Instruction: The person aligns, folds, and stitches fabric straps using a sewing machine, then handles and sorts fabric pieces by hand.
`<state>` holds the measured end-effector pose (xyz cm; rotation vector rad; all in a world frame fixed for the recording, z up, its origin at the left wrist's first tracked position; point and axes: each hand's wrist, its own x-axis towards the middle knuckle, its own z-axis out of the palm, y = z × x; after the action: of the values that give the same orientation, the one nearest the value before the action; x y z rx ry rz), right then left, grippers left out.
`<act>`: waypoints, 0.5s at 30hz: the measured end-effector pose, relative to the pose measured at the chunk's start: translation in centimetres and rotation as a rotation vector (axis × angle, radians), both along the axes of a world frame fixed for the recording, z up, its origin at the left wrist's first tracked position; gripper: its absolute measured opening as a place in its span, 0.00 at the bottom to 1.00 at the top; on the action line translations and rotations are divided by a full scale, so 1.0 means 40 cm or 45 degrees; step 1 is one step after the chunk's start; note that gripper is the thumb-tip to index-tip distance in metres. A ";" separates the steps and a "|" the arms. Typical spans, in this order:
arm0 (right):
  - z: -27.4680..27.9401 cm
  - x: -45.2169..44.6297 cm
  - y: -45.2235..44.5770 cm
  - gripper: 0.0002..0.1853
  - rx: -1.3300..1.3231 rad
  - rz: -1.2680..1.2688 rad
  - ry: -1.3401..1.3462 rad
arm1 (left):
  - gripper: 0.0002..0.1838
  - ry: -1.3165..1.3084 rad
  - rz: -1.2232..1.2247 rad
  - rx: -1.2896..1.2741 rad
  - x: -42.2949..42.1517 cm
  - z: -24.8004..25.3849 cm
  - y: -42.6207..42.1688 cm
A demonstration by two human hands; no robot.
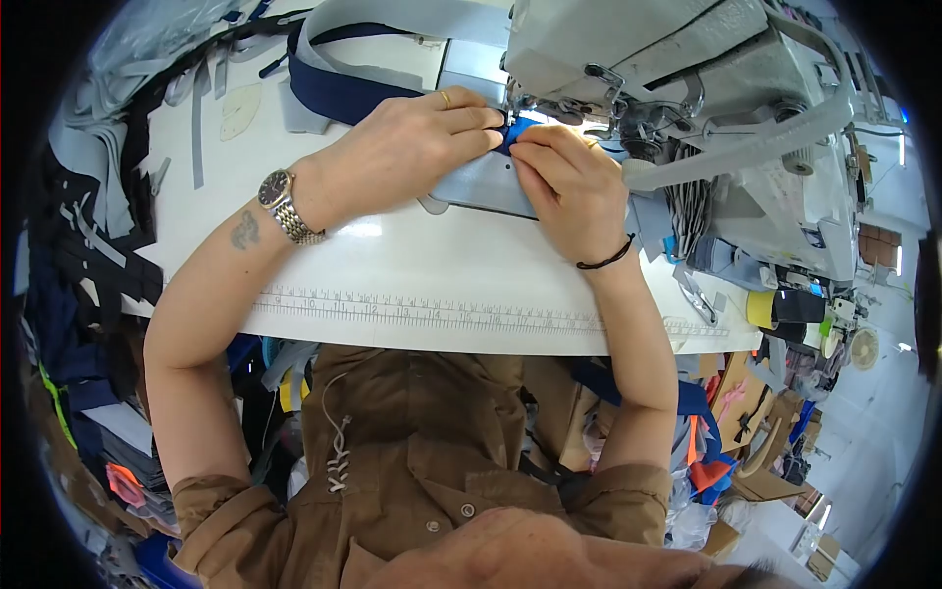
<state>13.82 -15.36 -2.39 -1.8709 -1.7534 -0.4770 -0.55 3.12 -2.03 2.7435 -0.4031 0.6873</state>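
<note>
A navy fabric strip (339,93) with a grey side loops over the table at the left and runs under my left hand (417,142). The fingers of that hand are pressed together on the strip, close to the needle area of the sewing machine (608,44). Opposite it, my right hand (574,191) pinches a brighter blue bit of fabric (517,131) between thumb and fingers. Both hands sit over the metal machine plate (481,187), fingertips almost meeting. My fingers hide part of the cloth at the needle.
A printed ruler (392,309) runs along the front of the white table (392,260). Thread snips (697,297) lie at the right. Grey fabric pieces (98,147) are heaped at the left edge, and a white tube (746,152) crosses in front of the machine.
</note>
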 end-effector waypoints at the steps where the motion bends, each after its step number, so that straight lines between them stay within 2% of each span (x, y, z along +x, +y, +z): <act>1: 0.000 0.001 -0.002 0.07 -0.021 -0.007 -0.003 | 0.20 0.000 0.000 -0.004 0.000 0.001 0.000; 8: -0.003 -0.004 -0.003 0.09 -0.019 -0.035 -0.136 | 0.19 0.022 -0.008 -0.017 0.003 0.004 0.001; 11: 0.013 -0.011 -0.005 0.06 -0.074 -0.058 -0.091 | 0.18 0.018 -0.002 -0.013 0.006 0.005 0.003; 14: 0.007 0.000 0.004 0.11 0.013 0.031 -0.155 | 0.15 -0.049 -0.001 0.009 0.015 -0.003 0.010; 15: 0.006 -0.002 0.002 0.10 -0.009 -0.009 -0.125 | 0.15 -0.052 0.000 -0.004 0.018 -0.002 0.013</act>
<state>13.72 -15.28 -2.13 -1.8886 -1.8140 -0.5753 0.15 3.63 -2.12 2.7302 -0.4110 0.7446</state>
